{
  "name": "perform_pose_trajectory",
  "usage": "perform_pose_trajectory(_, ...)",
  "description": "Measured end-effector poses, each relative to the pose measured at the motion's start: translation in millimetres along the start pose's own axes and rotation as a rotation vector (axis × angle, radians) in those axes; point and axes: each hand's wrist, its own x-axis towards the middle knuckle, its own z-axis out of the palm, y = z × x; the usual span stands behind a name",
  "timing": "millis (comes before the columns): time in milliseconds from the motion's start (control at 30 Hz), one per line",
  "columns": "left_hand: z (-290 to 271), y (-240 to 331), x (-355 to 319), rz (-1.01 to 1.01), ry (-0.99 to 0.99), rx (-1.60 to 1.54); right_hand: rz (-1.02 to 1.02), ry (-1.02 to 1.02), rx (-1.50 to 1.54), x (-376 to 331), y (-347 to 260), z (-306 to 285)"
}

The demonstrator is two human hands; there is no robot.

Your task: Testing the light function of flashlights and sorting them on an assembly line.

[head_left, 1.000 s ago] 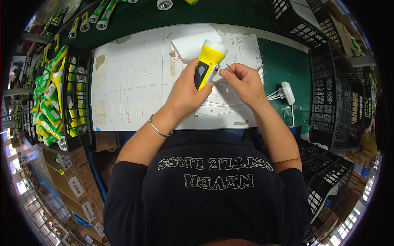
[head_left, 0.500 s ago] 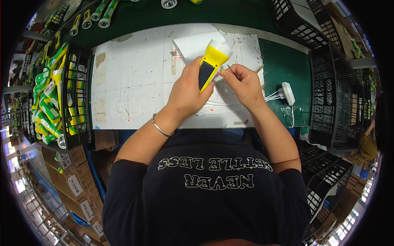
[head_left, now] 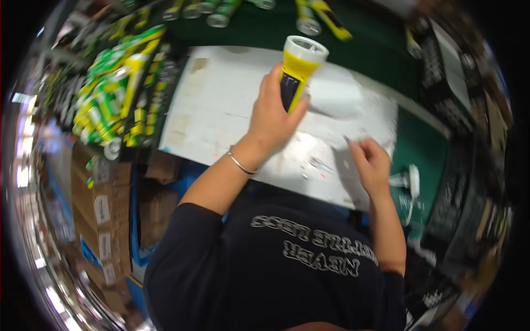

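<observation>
My left hand (head_left: 270,116) is wrapped around the handle of a yellow flashlight (head_left: 301,63) with a white head and a dark panel on its side. The flashlight is tilted, head up and away from me, above the far part of a white work board (head_left: 218,83). To the right and nearer, my right hand (head_left: 374,165) is closed in a pinch. A short, thin grey piece (head_left: 346,137) sticks out from its fingertips, too blurred to name. Beneath the hands, a white cable end (head_left: 320,164) lies on the board, beside white sheet material (head_left: 337,96).
A dark crate (head_left: 160,105) heaped with green and yellow flashlights (head_left: 105,105) stands at the left. More flashlights (head_left: 309,25) lie along the far green table. At the right are a white charger (head_left: 414,179) and black crates (head_left: 455,176). Cardboard boxes (head_left: 102,198) stand lower left.
My hands have moved apart. The left has carried the flashlight away from the right, which has drawn back toward me with its thin piece. The whole view has turned and blurred.
</observation>
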Motion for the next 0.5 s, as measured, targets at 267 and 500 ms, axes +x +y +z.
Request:
perform_pose_trajectory(267, -219, -75, 35, -0.370, 0.425, -0.059, 0.095, -0.019, 0.192, 10, 4, -9)
perform_pose_trajectory(500, -391, -139, 1, -0.909, 0.753, 0.461, 0.056, -0.046, 0.181, 24, -1, -16)
